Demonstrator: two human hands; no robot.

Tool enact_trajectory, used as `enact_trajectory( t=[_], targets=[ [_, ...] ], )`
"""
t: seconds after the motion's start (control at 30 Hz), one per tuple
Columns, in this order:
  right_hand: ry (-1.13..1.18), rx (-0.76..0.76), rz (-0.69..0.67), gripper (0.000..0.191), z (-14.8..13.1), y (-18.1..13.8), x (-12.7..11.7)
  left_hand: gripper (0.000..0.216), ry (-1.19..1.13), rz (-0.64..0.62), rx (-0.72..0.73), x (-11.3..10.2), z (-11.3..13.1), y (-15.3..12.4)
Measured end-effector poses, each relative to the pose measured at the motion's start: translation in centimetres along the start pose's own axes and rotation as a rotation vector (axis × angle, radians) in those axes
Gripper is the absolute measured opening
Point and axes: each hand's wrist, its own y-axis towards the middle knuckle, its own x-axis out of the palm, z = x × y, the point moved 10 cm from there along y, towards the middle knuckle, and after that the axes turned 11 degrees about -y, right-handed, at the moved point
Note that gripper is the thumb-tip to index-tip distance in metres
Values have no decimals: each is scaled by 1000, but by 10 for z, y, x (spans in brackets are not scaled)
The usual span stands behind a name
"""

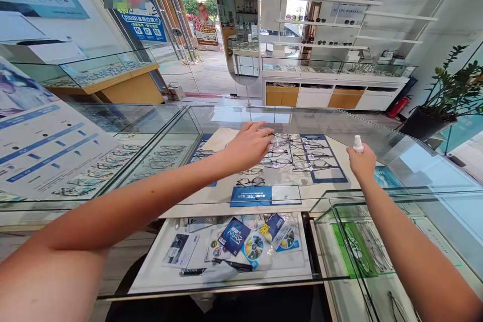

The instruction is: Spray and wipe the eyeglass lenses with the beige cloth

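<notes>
My right hand (pixel 363 165) is closed around a small white bottle (pixel 358 145), held upright above the right part of the glass-topped display counter (pixel 230 115). My left hand (pixel 251 147) reaches across the counter, palm down, its fingers stretched forward and slightly bent. Whether it touches the glass I cannot tell. Several eyeglasses (pixel 279 162) lie in rows just beyond and below its fingertips. A beige cloth (pixel 221 139) lies beside the left wrist, partly hidden by the hand. Closer to me is a dark-framed pair of eyeglasses (pixel 251 181), behind a blue and white card (pixel 251 196).
An open drawer (pixel 151 279) below holds packets, discs and pens. More eyeglass cases stand left and right, one with a green tray (pixel 352 249). A printed sheet (pixel 45 136) leans at left. Beyond are an oval mirror (pixel 241 20), shelves and a potted plant (pixel 445 95).
</notes>
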Motion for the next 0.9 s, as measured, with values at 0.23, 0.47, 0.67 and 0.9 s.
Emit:
enact_trajectory(
  t=[0.23,0.47,0.67,0.9],
  targets=[
    [6,8,-15,22,-2,-2,0,36,212,-121,-10,83,-67,52],
    [9,1,-5,22,-5,-3,-1,29,185,-184,-26,104,-68,64],
    [29,-18,1,21,-4,-1,0,36,176,-189,-63,94,-70,68],
    [39,-33,29,23,-4,-2,-2,15,-448,40,90,21,46,9]
  ],
)
